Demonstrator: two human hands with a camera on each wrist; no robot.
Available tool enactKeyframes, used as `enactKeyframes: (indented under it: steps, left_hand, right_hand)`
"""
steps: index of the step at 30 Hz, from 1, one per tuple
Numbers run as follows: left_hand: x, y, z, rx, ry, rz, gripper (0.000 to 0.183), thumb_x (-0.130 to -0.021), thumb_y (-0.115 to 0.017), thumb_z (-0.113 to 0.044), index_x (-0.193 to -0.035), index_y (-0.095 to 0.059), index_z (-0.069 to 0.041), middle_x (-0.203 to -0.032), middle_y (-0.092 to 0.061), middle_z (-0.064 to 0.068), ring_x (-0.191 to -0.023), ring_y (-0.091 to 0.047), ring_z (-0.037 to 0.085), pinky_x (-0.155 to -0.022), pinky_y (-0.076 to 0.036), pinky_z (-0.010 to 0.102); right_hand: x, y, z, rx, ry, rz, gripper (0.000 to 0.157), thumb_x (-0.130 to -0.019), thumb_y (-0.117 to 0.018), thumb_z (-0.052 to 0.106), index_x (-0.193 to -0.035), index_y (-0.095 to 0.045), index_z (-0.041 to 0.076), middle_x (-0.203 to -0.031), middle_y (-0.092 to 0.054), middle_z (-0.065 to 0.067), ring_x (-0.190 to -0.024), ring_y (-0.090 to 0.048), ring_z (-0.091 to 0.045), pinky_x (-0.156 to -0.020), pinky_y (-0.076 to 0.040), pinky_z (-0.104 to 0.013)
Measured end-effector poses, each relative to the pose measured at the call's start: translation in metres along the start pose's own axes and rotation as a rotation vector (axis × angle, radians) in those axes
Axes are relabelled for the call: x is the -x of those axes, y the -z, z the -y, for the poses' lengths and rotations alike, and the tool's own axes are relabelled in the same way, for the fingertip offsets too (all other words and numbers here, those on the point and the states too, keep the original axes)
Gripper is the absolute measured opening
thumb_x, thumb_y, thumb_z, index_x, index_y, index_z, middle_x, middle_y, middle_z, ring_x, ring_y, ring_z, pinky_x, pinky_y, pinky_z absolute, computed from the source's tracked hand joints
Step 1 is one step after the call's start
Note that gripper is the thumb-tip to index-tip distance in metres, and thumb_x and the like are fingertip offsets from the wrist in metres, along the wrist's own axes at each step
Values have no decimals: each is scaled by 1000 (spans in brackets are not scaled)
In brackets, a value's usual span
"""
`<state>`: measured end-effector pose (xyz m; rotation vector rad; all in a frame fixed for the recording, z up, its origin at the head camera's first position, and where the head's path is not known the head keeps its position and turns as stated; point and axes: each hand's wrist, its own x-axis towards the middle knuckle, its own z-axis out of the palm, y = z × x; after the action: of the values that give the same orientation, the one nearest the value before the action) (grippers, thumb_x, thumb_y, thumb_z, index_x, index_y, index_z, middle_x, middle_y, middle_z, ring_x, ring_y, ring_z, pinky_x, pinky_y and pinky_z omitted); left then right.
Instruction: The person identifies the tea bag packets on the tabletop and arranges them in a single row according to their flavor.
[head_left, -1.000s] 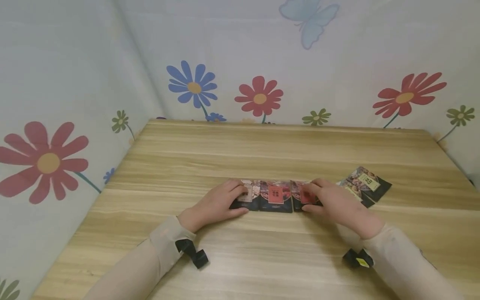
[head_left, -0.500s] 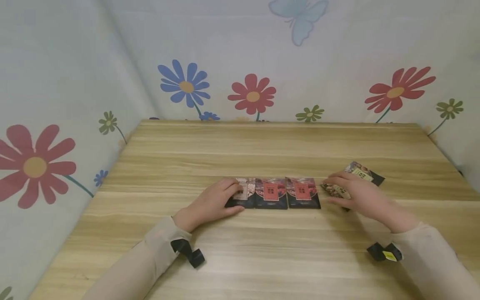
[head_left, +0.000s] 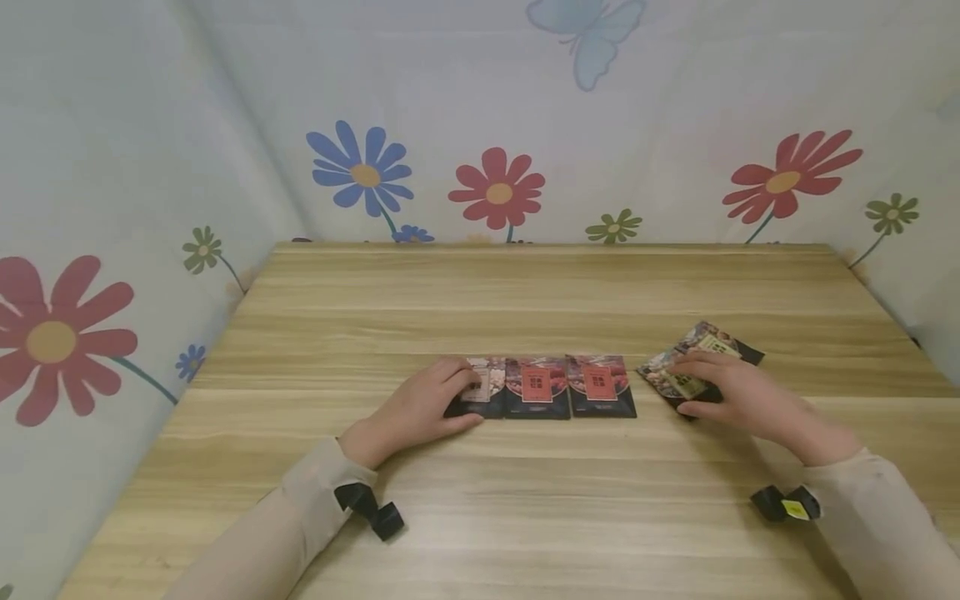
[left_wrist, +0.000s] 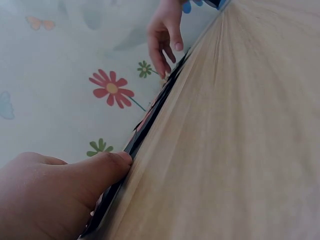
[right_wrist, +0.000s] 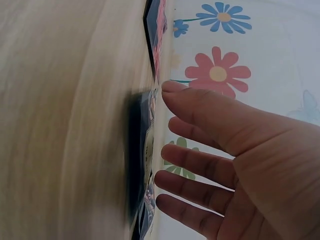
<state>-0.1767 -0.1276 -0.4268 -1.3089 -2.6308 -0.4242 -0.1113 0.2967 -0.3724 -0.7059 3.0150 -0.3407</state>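
Note:
Three flat, dark sachets stand side by side in a row on the table. The left one, with a pale label, lies partly under my left hand, whose fingers rest on its face. In the left wrist view, the thumb presses along its near edge. Beside it are a middle red-label sachet and a right red-label sachet. My right hand hovers over a near yellow-label sachet, which overlaps a far yellow-label sachet. In the right wrist view, its fingers are spread, apart from the sachets.
The wooden table extends behind and in front of the sachets. A white cloth printed with flowers and a butterfly hangs behind the table and at its sides. Black straps are on both wrists.
My right hand has left the right red-label sachet and moved right, over the yellow-label sachets. The left hand stays on the pale-label sachet. The head view has shifted slightly.

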Motion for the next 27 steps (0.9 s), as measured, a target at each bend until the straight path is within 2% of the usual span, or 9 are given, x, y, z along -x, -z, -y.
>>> enactKeyframes:
  steps: [6, 14, 27]
  left_hand:
    - [0, 2, -1, -3, -4, 4, 50, -85, -68, -44, -119, -60, -9, -120, -59, 8, -114, -56, 23, -104, -46, 38]
    - [2, 4, -2, -1, 7, 2, 50, -85, -69, -44, -120, -60, -9, -120, -59, 8, -114, -56, 23, -103, -47, 38]
    - [0, 5, -3, 7, 1, 2, 50, -85, -69, -43, -120, -60, -8, -120, -59, 8, -114, -56, 23, -103, -47, 37]
  right_hand:
    - [1, -6, -2, -22, -8, 1, 51, -84, -73, 28, -127, -61, 5, -135, -55, -21, -126, -46, -47, -98, -42, -63]
    - [-2, -13, -2, 13, 19, -47, 46, -83, -74, 26, -122, -64, 4, -132, -58, -20, -121, -50, -46, -98, -44, -61]
    - [-2, -14, 3, 49, -18, -46, 47, -86, -70, 29, -125, -63, 3, -132, -57, -22, -123, -48, -47, -99, -42, -62]
